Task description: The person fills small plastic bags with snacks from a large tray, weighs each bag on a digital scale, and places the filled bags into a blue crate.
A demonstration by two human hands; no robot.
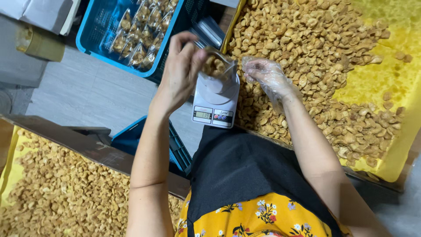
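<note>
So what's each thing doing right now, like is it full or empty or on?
Scale: switched on, display lit, bag resting on it.
Clear bag: open, partly filled with snack pieces.
Left hand: bare, holding the bag's edge.
Right hand: in a clear plastic glove, resting on the snack pile.
Yellow tray: covered with loose snack pieces.
Blue crate: holding filled bags.

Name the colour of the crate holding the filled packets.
Blue crate, seen in the head view.

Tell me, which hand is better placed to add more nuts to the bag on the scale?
Probably the right hand: gloved, empty, resting on the nut pile beside the scale. The left hand is holding the clear bag open.
</note>
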